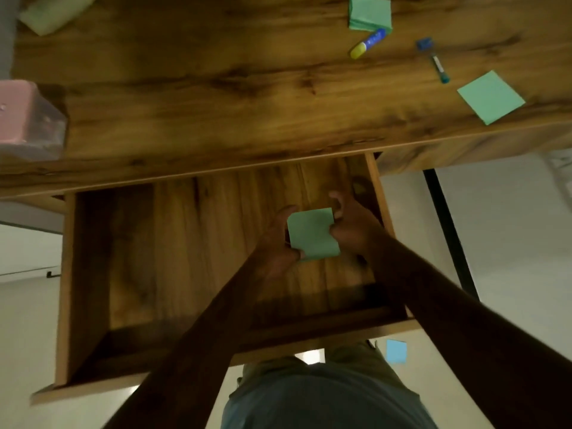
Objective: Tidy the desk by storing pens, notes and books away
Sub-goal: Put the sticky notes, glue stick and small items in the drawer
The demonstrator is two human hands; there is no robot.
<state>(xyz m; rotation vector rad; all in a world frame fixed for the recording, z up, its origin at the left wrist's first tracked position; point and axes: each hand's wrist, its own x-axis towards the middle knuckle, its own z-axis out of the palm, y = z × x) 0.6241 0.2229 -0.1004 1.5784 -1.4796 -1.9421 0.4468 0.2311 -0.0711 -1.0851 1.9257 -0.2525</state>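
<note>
Both my hands hold a green pad of sticky notes [312, 233] low inside the open wooden drawer [130, 258]. My left hand [275, 243] grips its left edge and my right hand [351, 226] pinches its right edge. On the desk top [216, 72] lie another green note pad [370, 12], a loose green note [490, 96] near the front edge, a blue and yellow glue stick [368, 43] and a small pen [439, 68] with a blue cap.
A blue sharpener-like piece [424, 43] lies by the pen. A pink box [28, 119] stands at the desk's left edge, a pale green object [52, 10] at the far left. A blue note [396, 351] lies on the floor. A black desk leg [448, 227] stands right.
</note>
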